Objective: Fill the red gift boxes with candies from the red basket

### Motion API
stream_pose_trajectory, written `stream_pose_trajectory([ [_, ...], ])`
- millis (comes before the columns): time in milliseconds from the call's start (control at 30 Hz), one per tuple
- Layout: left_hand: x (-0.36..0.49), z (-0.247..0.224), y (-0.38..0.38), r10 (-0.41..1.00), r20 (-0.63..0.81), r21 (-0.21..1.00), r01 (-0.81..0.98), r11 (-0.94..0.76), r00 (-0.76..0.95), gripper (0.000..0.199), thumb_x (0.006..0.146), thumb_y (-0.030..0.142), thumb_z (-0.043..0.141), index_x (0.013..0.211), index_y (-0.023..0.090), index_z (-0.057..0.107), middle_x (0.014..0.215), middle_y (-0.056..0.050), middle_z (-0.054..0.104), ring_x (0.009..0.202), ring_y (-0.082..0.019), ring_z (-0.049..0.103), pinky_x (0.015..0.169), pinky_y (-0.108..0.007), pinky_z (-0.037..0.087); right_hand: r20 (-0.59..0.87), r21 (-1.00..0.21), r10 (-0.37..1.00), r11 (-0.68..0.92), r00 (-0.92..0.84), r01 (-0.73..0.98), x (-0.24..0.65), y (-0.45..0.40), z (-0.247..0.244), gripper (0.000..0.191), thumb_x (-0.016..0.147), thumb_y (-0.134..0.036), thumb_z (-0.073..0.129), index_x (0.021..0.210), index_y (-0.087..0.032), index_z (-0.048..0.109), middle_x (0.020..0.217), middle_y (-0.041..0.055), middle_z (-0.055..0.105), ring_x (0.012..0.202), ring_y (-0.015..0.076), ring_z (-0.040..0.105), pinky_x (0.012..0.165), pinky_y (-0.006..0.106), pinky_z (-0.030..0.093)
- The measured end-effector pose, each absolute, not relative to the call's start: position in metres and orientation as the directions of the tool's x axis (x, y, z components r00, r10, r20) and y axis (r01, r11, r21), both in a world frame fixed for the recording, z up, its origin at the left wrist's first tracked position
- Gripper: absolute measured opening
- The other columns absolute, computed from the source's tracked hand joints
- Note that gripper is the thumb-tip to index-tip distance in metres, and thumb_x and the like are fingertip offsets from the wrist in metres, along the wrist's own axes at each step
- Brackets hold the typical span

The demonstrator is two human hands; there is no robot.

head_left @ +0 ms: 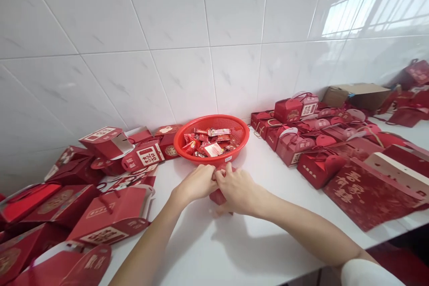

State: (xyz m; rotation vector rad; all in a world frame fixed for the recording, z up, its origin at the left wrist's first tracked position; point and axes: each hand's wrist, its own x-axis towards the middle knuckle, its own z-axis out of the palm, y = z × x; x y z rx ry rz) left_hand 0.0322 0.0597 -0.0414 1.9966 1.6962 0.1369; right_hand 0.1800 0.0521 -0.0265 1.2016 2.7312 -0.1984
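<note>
A small red gift box [217,197] stands on the white table in front of the basket, mostly covered by my hands. My left hand [198,182] is closed at its upper left side, the fingertips pressed together near the top. From the right, my right hand [238,190] grips the same box, with fingers bent over its top and the thumb low at the front. The two hands meet at the top of the box. Just beyond them is a red plastic basket [244,143] holding wrapped candies [214,149].
Many red gift boxes [114,216] crowd the table's left side, some with open ends. More closed boxes [295,147] stand in rows at right, beside a larger red bag-shaped box [368,192]. A cardboard box [362,94] sits at the far right. White tiled wall [181,80] bounds the back.
</note>
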Motion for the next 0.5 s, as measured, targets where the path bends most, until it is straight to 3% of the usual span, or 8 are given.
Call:
stream_pose_trajectory([
  [133, 0.038, -0.044, 0.06, 0.924, -0.206, 0.558, 0.814, -0.16, 0.322, 0.018, 0.081, 0.034, 0.052, 0.07, 0.02, 0.05, 0.064, 0.0, 0.059, 0.061, -0.016, 0.053, 0.054, -0.025, 0.035, -0.099, -0.054, 0.838, 0.534, -0.537, 0.844, 0.18, 0.058, -0.034, 0.061, 0.083, -0.054, 0.068, 0.124, -0.013, 0.05, 0.127, 0.028, 0.055, 0.104, 0.0389, 0.063, 0.076, 0.048, 0.053],
  [300, 0.03, -0.03, 0.058, 0.897, -0.281, 0.547, 0.825, -0.142, 0.34, 0.039, 0.085, 0.054, 0.052, 0.069, 0.02, 0.047, 0.068, 0.0, 0.057, 0.062, -0.016, 0.054, 0.054, -0.026, 0.036, -0.163, -0.188, 0.752, 0.612, -0.638, 0.769, 0.196, 0.079, -0.04, 0.058, 0.079, -0.045, 0.07, 0.123, -0.016, 0.047, 0.118, 0.0202, 0.061, 0.114, 0.036, 0.056, 0.08, 0.04, 0.051],
  [400, 0.021, -0.018, 0.053, 0.86, -0.364, 0.527, 0.841, -0.127, 0.358, 0.046, 0.085, 0.063, 0.053, 0.071, 0.019, 0.048, 0.072, -0.001, 0.06, 0.066, -0.017, 0.059, 0.057, -0.026, 0.039, -0.166, -0.216, 0.743, 0.614, -0.649, 0.759, 0.213, 0.085, -0.03, 0.057, 0.075, -0.046, 0.071, 0.119, -0.017, 0.049, 0.11, 0.0164, 0.065, 0.104, 0.0336, 0.06, 0.074, 0.035, 0.048],
  [500, 0.018, -0.012, 0.048, 0.751, -0.439, 0.572, 0.798, -0.191, 0.494, 0.045, 0.086, 0.063, 0.052, 0.075, 0.019, 0.052, 0.077, -0.002, 0.065, 0.073, -0.018, 0.063, 0.061, -0.025, 0.041, -0.221, -0.269, 0.744, 0.575, -0.631, 0.773, 0.239, 0.088, 0.001, 0.056, 0.07, -0.051, 0.073, 0.111, -0.02, 0.053, 0.101, 0.009, 0.067, 0.09, 0.0279, 0.063, 0.065, 0.031, 0.044],
])
